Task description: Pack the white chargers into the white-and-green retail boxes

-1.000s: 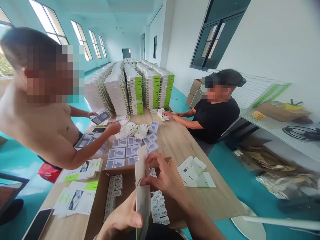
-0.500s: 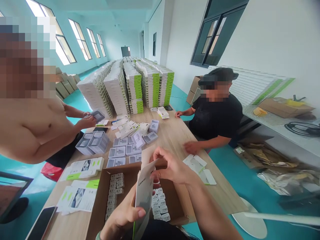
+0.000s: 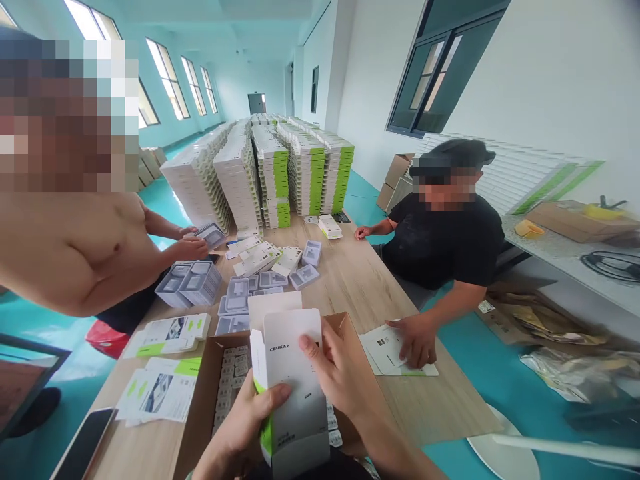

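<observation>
**Two hands hold a white box (image 3: 294, 372) with its top flaps up**

The box is low in the middle of the frame, above a big brown carton (image 3: 191, 417). Its front is white, with "CEUKAZ" in dark letters near the top. There is a small dark mark lower down, more dark print near the bottom, and bright green on the lower left side. Flaps stick up at the top.

The person's left hand (image 3: 254, 408) pinches the box's left side, thumb on the front. The right hand (image 3: 336, 365) pinches its upper right edge, thumb on the front too. Some fingers are hidden, so how they sit cannot be told.

Small white pieces (image 3: 227, 387) sit in rows in the carton. At the lower left lie a dark phone (image 3: 84, 443) and flat printed sheets of card (image 3: 163, 395).

Right of the middle, a person in a black shirt (image 3: 445, 240) has one hand on flat white cards (image 3: 377, 350). Past the carton lie plastic trays (image 3: 237, 293). At the left, another person (image 3: 75, 247) holds a tray (image 3: 213, 235).

Farther back, tall stacks of white and green boxes (image 3: 273, 177) fill the upper middle.
</observation>
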The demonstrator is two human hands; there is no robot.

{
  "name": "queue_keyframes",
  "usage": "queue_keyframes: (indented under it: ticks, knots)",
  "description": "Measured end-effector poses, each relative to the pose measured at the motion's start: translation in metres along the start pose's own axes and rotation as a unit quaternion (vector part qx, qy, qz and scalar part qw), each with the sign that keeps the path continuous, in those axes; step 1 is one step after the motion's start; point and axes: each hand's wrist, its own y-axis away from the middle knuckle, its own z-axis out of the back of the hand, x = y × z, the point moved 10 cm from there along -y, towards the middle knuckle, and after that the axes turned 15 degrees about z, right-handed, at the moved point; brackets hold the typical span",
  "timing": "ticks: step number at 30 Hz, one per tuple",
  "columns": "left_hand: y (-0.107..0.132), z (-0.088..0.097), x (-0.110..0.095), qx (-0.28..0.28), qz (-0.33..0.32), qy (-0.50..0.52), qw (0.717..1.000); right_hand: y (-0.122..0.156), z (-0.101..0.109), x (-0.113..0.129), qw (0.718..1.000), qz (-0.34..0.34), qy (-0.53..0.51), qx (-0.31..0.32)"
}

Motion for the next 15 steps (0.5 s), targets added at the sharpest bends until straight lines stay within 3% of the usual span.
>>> queue_keyframes:
  ticks: [3, 7, 15]
  knots:
    - [-0.002, -0.010, -0.008, -0.012, -0.039, -0.028, 0.999, 0.015, 0.002, -0.018, 0.996, -0.041, -0.023, -0.072]
    - [0.009, 0.000, -0.033, -0.125, -0.194, -0.053, 0.972, 0.024, 0.009, -0.026, 0.992, -0.051, 0.002, -0.118]
    - [-0.001, 0.004, -0.036, -0.137, -0.181, -0.139, 0.964, 0.031, 0.003, -0.031, 0.994, -0.069, 0.052, -0.060]
